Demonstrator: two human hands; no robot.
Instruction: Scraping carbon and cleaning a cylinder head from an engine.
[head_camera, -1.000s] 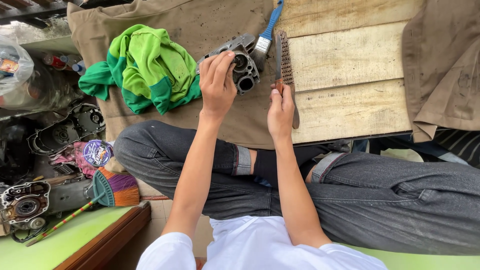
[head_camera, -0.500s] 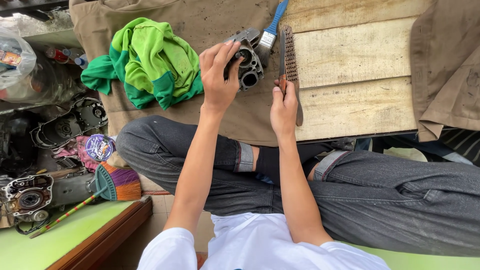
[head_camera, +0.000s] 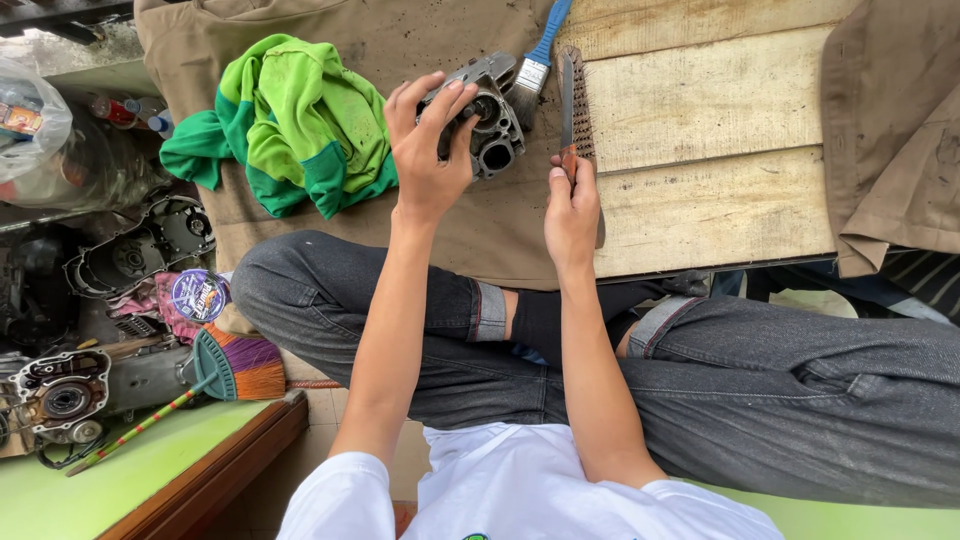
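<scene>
My left hand (head_camera: 428, 150) grips a grey metal engine part (head_camera: 490, 125) with round openings, held just above a brown cloth (head_camera: 420, 50) spread over a wooden board. My right hand (head_camera: 572, 210) is closed around the handle of a wire brush (head_camera: 576, 105) whose bristle strip points away from me, right beside the engine part. A paintbrush with a blue handle (head_camera: 540, 55) lies on the cloth just behind the part. I sit cross-legged in dark jeans below the board.
A green crumpled cloth (head_camera: 295, 125) lies left of the part. Bare wooden planks (head_camera: 720, 130) extend right, with another brown cloth (head_camera: 890, 130) at the far right. Engine cases (head_camera: 135, 250), a small colourful broom (head_camera: 225, 365) and bottles sit on the floor at left.
The left hand has tilted and lifted the engine part slightly. The right hand keeps hold of the wire brush, now close beside the part.
</scene>
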